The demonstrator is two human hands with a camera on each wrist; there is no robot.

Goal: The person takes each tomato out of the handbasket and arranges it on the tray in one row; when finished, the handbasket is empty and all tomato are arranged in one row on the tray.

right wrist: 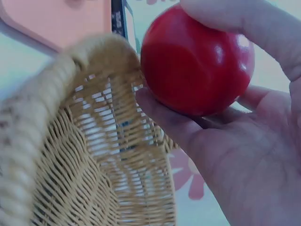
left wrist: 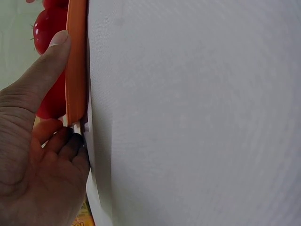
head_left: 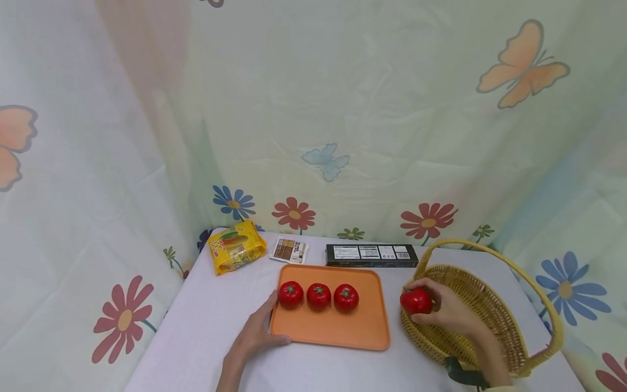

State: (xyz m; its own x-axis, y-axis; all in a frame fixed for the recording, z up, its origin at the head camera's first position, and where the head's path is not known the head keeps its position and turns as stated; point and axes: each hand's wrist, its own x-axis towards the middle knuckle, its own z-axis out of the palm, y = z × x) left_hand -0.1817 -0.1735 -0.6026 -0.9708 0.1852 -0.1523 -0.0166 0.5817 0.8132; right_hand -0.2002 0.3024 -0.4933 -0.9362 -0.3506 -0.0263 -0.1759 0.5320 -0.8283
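My right hand (head_left: 446, 307) grips a red tomato (head_left: 416, 301) between thumb and fingers, over the left rim of a wicker basket (head_left: 509, 332). In the right wrist view the tomato (right wrist: 195, 61) is up above the woven side. At the left, my left hand (head_left: 257, 329) holds the near left corner of an orange tray (head_left: 338, 332). Its thumb (left wrist: 59, 47) lies against the tray's front rim in the left wrist view, and the other fingers bend round the left side. Three more tomatoes, a left one (head_left: 291, 294), a middle one (head_left: 319, 296) and a right one (head_left: 346, 298), sit in a row on the tray.
Behind the tray lie a yellow snack bag (head_left: 237, 247), a small brown and white packet (head_left: 289, 250) and a long black box (head_left: 371, 255). The basket's tall handle (head_left: 529, 283) arches over its opening. A patterned curtain (head_left: 343, 109) closes off the back and sides.
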